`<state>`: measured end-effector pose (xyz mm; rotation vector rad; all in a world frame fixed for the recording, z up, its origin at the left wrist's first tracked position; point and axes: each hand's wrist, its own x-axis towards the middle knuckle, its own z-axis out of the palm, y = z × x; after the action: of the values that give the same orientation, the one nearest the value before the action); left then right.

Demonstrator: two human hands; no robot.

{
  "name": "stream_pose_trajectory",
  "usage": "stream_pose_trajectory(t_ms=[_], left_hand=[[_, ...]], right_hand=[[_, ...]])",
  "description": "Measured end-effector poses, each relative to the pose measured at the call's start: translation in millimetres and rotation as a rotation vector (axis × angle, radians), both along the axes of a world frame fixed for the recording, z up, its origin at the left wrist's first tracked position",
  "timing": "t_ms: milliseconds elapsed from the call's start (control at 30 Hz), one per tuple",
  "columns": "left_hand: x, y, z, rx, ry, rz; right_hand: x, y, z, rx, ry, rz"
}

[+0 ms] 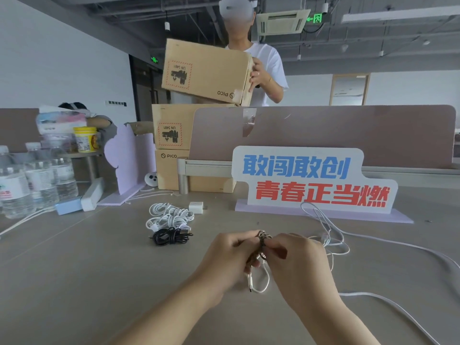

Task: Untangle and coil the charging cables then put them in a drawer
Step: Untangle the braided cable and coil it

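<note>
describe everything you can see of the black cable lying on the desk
The black cable is a thin, rubbery-looking lead gathered into a loose, flat bundle of loops. One plug end pokes out at its upper right. It lies on the grey desk, its far edge against the white cable bundle. Neither hand touches it: the left hand and right hand pinch a braided cable to its right.

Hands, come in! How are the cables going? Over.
Left hand and right hand both pinch a striped bundle, white cable dangling below. White coils and black coil done. Loose cable sprawled right. No drawer seen.
</note>
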<state>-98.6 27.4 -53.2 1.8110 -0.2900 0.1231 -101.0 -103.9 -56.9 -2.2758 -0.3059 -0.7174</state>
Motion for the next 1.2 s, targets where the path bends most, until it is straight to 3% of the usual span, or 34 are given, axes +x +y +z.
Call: stream_pose_trajectory(t_ms=[67, 200, 333, 467, 633, 733, 833, 933, 1033, 1200], left_hand=[[1, 0, 0, -0.109, 0.067, -0.039], [1, -1, 0, -0.05, 0.028, -0.062], [1, -2, 5, -0.313, 0.143, -0.058], [3, -3, 6, -0.495, 0.215, -0.01], [-1, -1, 6, -0.342, 0.192, -0.132], [-2, -1, 7, -0.352, 0.221, -0.16], [1, -1, 9, -0.439, 0.295, -0.1], [4, 1, 12, -0.602, 0.437, -0.105], [6, 6, 13, -0.587, 0.483, -0.144], [7, 10, 12, -0.517, 0.476, -0.207]], right_hand=[[-2, 3, -3, 0.113, 0.03, -0.022], [-1, 4, -7, 0.276, 0.104, -0.044], [-2, 0, 0, 0.446, 0.073, -0.003], [-6, 5, -1, 0.455, 0.075, 0.091], [-2, 2, -3, 0.486, 0.021, 0.071], [-1, 2, -3, 0.512, -0.005, 0.061], [0, 3, -2, 0.734, 0.136, 0.154], [4, -1, -1, 1.025, 0.408, 0.352], [7, -4, -2, 0.984, 0.526, 0.459], [2, -4, -1, 0.962, 0.508, 0.498]])
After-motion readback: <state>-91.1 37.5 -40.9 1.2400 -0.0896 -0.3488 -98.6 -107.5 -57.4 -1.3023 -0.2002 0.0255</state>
